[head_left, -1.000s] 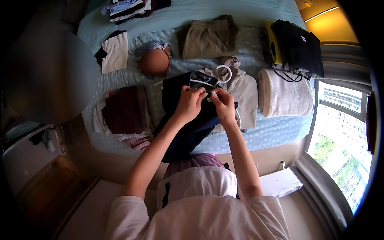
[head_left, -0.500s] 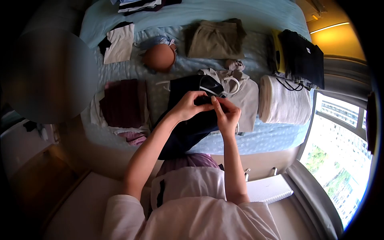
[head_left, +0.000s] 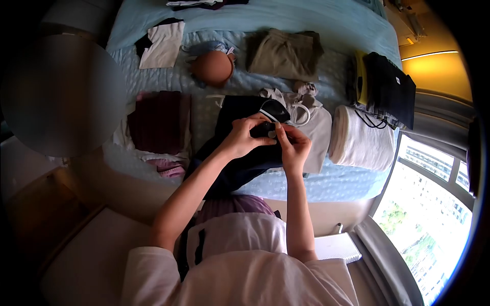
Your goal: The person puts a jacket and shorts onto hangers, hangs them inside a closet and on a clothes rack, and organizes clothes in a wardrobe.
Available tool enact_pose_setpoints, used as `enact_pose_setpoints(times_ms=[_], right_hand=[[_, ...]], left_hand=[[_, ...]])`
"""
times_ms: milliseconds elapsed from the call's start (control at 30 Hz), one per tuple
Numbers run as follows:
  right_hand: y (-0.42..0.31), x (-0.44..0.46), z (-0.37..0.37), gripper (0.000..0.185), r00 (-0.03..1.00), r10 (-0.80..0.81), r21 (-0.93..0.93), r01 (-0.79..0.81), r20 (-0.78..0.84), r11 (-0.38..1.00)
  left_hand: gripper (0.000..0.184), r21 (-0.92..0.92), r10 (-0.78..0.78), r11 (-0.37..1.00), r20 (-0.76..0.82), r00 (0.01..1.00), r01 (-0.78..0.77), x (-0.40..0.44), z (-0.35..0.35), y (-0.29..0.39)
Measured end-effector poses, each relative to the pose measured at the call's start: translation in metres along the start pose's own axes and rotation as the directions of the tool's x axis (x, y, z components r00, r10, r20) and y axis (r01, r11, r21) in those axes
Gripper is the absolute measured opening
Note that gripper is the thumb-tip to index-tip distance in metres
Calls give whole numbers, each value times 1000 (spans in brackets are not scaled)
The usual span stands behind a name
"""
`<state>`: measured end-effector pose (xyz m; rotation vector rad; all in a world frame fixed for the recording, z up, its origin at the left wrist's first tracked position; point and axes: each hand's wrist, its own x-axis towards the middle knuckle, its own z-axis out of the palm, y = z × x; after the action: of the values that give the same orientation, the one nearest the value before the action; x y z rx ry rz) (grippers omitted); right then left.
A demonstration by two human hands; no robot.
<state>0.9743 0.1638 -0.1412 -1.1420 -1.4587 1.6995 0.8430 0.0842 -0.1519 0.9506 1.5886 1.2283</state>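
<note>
A dark navy garment (head_left: 229, 171) lies over the bed's near edge, with a white hanger (head_left: 302, 115) showing at its upper right. My left hand (head_left: 249, 137) pinches the dark cloth near the garment's top between thumb and fingers. Close beside it, my right hand (head_left: 292, 145) grips the same cloth, thumb up. The small part between my fingertips is too dark to make out. A light grey garment (head_left: 317, 135) lies partly under the hanger, to the right of my hands.
On the blue bed (head_left: 352, 183) lie maroon clothes (head_left: 158, 122), a brown bra (head_left: 213, 68), olive trousers (head_left: 284, 53), a white and black top (head_left: 164, 45), a rolled white towel (head_left: 360, 140) and a dark folded pile (head_left: 390, 84). A window (head_left: 423, 214) is at the right.
The view has shifted, so the bed's items sit differently in the picture. My hands have gone from the hanger's middle to the dark cloth just below it, my left fingers now more curled.
</note>
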Motion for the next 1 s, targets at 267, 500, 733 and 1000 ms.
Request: enact_pose_setpoints(times_ms=[267, 500, 733, 1000], right_hand=[[-12, 5, -10, 10, 949, 27, 38, -41, 313, 998], [-9, -5, 4, 11, 969, 45, 81, -67, 244, 994], [-50, -20, -17, 22, 804, -5, 12, -2, 595, 1000], [-116, -37, 1, 67, 699, -172, -476, 625, 694, 619]], left_hand=[[28, -18, 50, 998, -137, 989, -53, -21, 3, 16], [23, 155, 250, 965, -324, 912, -210, -34, 20, 24], [25, 210, 282, 954, -395, 874, -213, -75, 12, 57], [29, 374, 456, 852, -188, 870, -366, -180, -58, 146]])
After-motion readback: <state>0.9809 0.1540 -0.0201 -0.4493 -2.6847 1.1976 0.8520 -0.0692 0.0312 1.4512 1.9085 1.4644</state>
